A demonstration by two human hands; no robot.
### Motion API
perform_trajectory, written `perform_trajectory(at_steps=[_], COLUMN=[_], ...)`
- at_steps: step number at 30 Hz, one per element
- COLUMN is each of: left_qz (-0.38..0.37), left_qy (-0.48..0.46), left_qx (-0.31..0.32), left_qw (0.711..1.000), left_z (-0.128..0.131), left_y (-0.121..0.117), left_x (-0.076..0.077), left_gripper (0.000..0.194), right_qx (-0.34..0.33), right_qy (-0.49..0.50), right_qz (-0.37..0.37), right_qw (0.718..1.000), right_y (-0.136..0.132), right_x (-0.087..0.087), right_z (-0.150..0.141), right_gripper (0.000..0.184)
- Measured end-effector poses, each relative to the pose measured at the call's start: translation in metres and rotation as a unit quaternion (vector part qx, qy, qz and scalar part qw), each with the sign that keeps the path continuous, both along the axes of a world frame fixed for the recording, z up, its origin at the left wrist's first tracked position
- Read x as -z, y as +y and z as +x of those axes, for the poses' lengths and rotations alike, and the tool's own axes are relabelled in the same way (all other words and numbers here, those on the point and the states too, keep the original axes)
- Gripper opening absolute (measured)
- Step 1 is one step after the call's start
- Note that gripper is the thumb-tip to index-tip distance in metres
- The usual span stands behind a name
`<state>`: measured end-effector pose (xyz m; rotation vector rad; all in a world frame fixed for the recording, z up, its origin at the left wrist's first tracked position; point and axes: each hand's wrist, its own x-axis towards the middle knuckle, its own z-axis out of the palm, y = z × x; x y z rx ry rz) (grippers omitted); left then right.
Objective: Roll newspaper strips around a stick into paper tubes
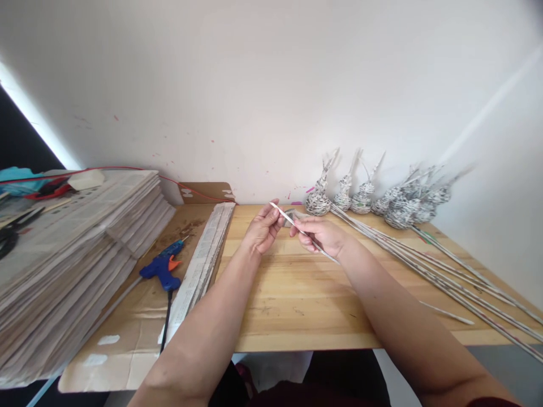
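Note:
Above the middle of the wooden table, a thin white rolled-paper stick (285,213) slants between my two hands. My left hand (263,229) pinches it close to its upper end. My right hand (319,234) grips it lower down, and the rest of the stick runs out under my right wrist toward my forearm. Just behind my fingers is a small greyish thing (293,215), partly hidden, whose kind I cannot make out. To the right stand several woven paper figures (317,202), round at the base with loose strands sticking up.
Long paper sticks (407,257) lie across the right of the table (297,316). At left, a blue glue gun (163,268) rests on cardboard (127,345) beside a strip stack of newspaper (207,249). A tall newspaper pile (85,249) bears scissors (21,223). A red cord (169,180) runs behind.

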<state>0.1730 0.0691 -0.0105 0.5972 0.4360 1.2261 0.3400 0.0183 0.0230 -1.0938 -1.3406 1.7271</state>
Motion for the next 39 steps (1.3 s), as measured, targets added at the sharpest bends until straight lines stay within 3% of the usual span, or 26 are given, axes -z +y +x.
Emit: perform_trajectory(at_steps=[6,11,16,21,24,32,39], left_qz=[0.031,0.038,0.019,-0.043,-0.058,-0.053,-0.041], left_qy=[0.029,0.095,0.107,0.07,0.053,0.049,0.085], left_qx=[0.041,0.111,0.088,-0.029,-0.066,-0.039,-0.015], left_qw=[0.998,0.988,0.99,0.996,0.995,0.997,0.995], left_z=[0.003,0.006,0.006,0.004,0.004,0.009,0.01], left_y=[-0.003,-0.008,-0.005,0.003,0.004,-0.001,-0.004], left_x=[0.004,0.004,0.006,0.008,0.007,0.005,0.006], left_gripper=[0.031,0.03,0.015,0.008,0.007,0.007,0.014], right_qx=[0.05,0.115,0.121,0.125,0.131,0.13,0.174], right_qy=[-0.109,-0.285,-0.36,-0.382,-0.39,-0.381,-0.425], right_qz=[0.082,0.193,0.254,0.255,0.251,0.261,0.32], right_qw=[0.989,0.932,0.889,0.879,0.876,0.877,0.829], right_y=[-0.001,0.002,0.005,0.007,0.003,-0.027,-0.05], right_x=[-0.001,0.003,0.005,0.003,0.002,0.015,0.018], right_z=[-0.005,-0.007,-0.003,0.006,0.013,0.036,0.045], right_gripper=[0.036,0.032,0.034,0.032,0.031,0.026,0.031])
